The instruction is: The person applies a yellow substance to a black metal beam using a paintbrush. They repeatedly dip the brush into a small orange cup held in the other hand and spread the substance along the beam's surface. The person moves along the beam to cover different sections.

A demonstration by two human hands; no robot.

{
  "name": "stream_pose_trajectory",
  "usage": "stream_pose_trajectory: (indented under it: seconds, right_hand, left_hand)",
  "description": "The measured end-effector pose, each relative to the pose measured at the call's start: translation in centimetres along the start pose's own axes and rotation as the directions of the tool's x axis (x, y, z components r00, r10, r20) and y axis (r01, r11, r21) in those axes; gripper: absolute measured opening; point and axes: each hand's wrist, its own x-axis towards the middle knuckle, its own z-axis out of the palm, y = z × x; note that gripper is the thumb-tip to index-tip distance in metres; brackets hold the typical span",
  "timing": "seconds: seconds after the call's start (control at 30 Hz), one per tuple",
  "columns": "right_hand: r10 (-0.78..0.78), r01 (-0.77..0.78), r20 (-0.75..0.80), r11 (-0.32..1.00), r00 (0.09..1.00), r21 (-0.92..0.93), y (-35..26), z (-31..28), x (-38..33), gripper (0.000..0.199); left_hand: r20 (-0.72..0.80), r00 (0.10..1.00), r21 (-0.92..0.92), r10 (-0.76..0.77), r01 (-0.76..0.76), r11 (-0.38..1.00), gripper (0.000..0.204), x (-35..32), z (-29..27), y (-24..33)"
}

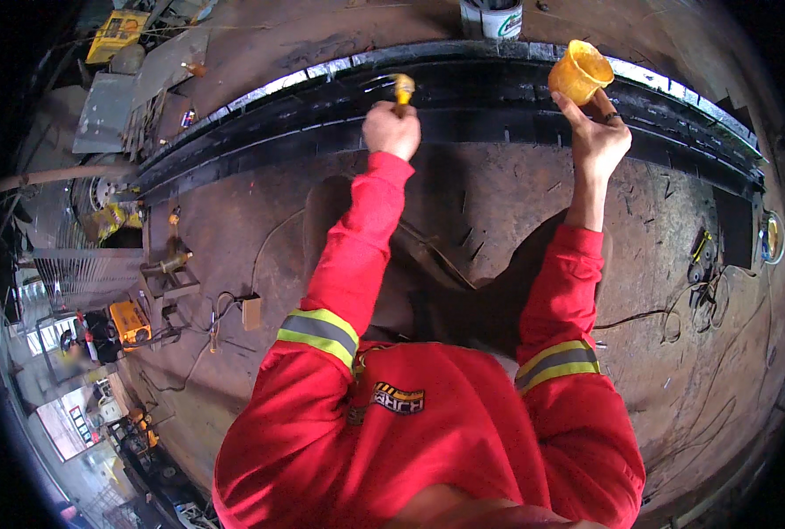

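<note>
My left hand [391,132] is closed around the yellow handle of what looks like a paintbrush [402,91], held over a long black steel beam [489,125]. The brush's far end is blurred, so its bristles cannot be made out. Farther right, my right hand [600,139] grips a yellow plastic cup [577,79] from below, thumb and fingers against its side. The cup tilts, with its stained mouth turned up and to the right; its contents are not visible. The beam runs across the far side in front of me, its black surface shiny in places.
Behind the beam stands a white bucket [501,21]. Cables [674,322] and a dark tool lie on the rusty floor to the right. At left are a small brown block [251,313], an orange machine [130,323], grey metal plates [106,113] and a yellow container [117,35].
</note>
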Motion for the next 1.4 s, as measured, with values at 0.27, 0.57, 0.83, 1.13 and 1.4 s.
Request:
stream_pose_trajectory:
  seconds: [0.27, 0.57, 0.83, 1.13, 1.4]
  right_hand:
    - [-0.017, 0.016, 0.016, 0.997, 1.000, 0.072, -1.0, 0.0, -0.5, 0.056]
    - [-0.038, 0.038, -0.011, 0.999, 0.999, 0.027, -0.6, -0.3, -0.4, 0.057]
    - [-0.039, 0.038, 0.025, 0.999, 0.999, 0.031, -0.4, -0.5, -0.4, 0.059]
    - [-0.022, 0.022, 0.003, 0.995, 1.000, 0.096, 0.6, -0.5, 0.1, 0.057]
    - [0.020, -0.021, 0.010, 0.995, 1.000, 0.099, 0.3, 0.0, 0.3, 0.058]
  left_hand:
    - [0.060, 0.978, -0.117, 0.202, -0.194, 0.974, 0.014, -1.2, 0.5, -2.6]
    - [-0.292, 0.937, -0.333, -0.193, 0.090, 0.939, 0.013, 1.6, -0.8, -9.2]
    - [-0.219, 0.969, -0.055, 0.114, -0.128, 0.990, 0.016, -3.5, 2.8, -2.1]
    - [0.004, 0.990, -0.073, 0.139, -0.138, 0.988, 0.020, -2.3, 1.0, -0.8]
    - [-0.123, 0.958, -0.289, -0.260, 0.216, 0.933, 0.014, 1.5, -3.5, -11.4]
